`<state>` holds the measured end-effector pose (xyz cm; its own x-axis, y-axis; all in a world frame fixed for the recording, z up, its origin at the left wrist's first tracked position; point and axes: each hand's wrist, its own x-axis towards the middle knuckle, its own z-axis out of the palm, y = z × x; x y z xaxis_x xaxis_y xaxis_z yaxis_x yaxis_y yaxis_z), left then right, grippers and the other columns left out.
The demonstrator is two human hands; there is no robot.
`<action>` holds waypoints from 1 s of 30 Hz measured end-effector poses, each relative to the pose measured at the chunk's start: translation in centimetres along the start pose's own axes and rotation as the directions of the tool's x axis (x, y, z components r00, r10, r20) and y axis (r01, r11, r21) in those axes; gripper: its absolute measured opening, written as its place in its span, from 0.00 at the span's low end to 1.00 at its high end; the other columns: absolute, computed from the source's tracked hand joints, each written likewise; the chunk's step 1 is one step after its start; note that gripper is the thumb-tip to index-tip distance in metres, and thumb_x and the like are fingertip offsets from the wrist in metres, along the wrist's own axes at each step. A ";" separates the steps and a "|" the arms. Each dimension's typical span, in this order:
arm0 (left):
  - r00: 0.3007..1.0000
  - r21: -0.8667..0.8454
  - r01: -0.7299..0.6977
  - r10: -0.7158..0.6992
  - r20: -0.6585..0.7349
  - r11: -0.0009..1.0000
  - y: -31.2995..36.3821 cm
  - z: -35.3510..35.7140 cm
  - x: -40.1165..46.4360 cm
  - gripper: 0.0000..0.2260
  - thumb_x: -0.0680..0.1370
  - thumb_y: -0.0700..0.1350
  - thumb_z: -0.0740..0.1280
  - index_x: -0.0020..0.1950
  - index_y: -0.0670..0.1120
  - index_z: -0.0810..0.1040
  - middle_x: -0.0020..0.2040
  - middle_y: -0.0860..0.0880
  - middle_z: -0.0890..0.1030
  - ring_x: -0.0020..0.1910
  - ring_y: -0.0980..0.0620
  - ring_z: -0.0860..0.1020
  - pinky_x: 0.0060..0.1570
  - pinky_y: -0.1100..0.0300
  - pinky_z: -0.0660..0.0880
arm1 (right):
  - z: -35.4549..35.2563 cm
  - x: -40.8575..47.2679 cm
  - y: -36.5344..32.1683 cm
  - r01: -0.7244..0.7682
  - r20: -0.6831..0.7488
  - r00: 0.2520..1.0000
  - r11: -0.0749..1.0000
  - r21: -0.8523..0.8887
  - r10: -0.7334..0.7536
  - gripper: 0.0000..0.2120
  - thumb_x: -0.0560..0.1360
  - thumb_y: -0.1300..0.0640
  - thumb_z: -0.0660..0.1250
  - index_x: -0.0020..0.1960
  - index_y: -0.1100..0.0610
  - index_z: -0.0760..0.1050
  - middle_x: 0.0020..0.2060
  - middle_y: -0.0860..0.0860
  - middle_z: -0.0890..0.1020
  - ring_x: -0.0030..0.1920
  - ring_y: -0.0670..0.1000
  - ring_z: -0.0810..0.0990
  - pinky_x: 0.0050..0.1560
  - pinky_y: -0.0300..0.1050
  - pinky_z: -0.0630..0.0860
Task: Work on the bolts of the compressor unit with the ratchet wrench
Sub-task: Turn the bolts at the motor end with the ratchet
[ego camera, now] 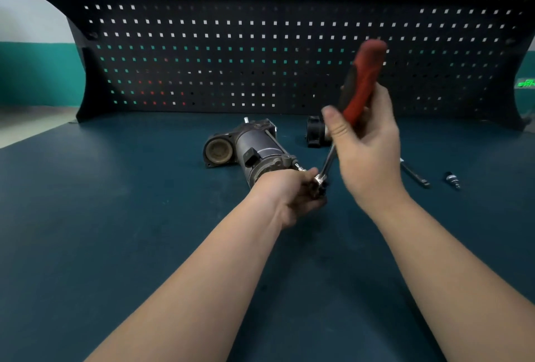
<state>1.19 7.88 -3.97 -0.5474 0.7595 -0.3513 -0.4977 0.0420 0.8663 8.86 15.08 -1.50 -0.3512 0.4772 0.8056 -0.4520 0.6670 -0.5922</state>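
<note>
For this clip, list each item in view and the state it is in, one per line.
ratchet wrench: lifted, handle up, head down at the unit's near end
compressor unit: lying on its side on the bench
right hand: gripping the red handle
left hand: closed around the wrench head
black part: resting behind the right hand
metal rod: lying loose
small fitting: lying loose

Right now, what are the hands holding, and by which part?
The right hand grips the ratchet wrench by its red handle. The left hand holds the wrench's head end, beside the compressor.
</note>
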 end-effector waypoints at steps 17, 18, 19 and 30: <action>1.000 -0.021 -0.025 0.024 -0.009 0.999 0.1 0.0 -0.1 0.08 0.80 0.37 0.61 0.42 0.40 0.75 0.37 0.44 0.77 0.36 0.49 0.76 0.32 0.58 0.79 | 0.1 0.3 0.4 -0.001 -0.060 0.998 0.997 0.071 0.005 0.11 0.76 0.50 0.67 0.55 0.42 0.69 0.36 0.41 0.76 0.37 0.45 0.78 0.41 0.42 0.77; 1.000 -0.034 -0.023 0.023 -0.007 0.999 0.0 0.1 -0.2 0.09 0.80 0.35 0.58 0.44 0.41 0.75 0.40 0.44 0.77 0.39 0.48 0.76 0.35 0.57 0.79 | 0.4 -0.1 0.3 0.078 0.007 0.997 0.997 0.001 -0.078 0.13 0.76 0.49 0.67 0.57 0.41 0.67 0.37 0.41 0.76 0.39 0.46 0.79 0.45 0.43 0.78; 1.000 -0.042 -0.023 0.022 -0.011 0.999 0.0 0.0 -0.1 0.10 0.80 0.34 0.55 0.47 0.41 0.75 0.42 0.44 0.77 0.41 0.48 0.76 0.39 0.56 0.79 | 0.8 -0.6 0.1 0.115 0.017 0.993 0.992 -0.053 -0.114 0.14 0.76 0.48 0.66 0.58 0.41 0.66 0.38 0.42 0.76 0.41 0.47 0.80 0.46 0.44 0.78; 0.999 -0.080 0.004 -0.007 -0.035 0.997 0.4 0.1 -0.5 0.07 0.80 0.38 0.61 0.42 0.39 0.72 0.38 0.43 0.77 0.37 0.48 0.77 0.46 0.51 0.76 | -1.1 0.1 4.5 -0.647 -0.336 0.470 0.577 0.498 0.816 0.09 0.81 0.50 0.60 0.44 0.53 0.67 0.29 0.51 0.75 0.18 0.43 0.66 0.20 0.33 0.60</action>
<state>1.27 7.60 -3.42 -0.5671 0.7363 -0.3690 -0.5521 -0.0074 0.8338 7.64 18.80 -4.05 -0.2581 0.9610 -0.0988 -0.4428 -0.2086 -0.8721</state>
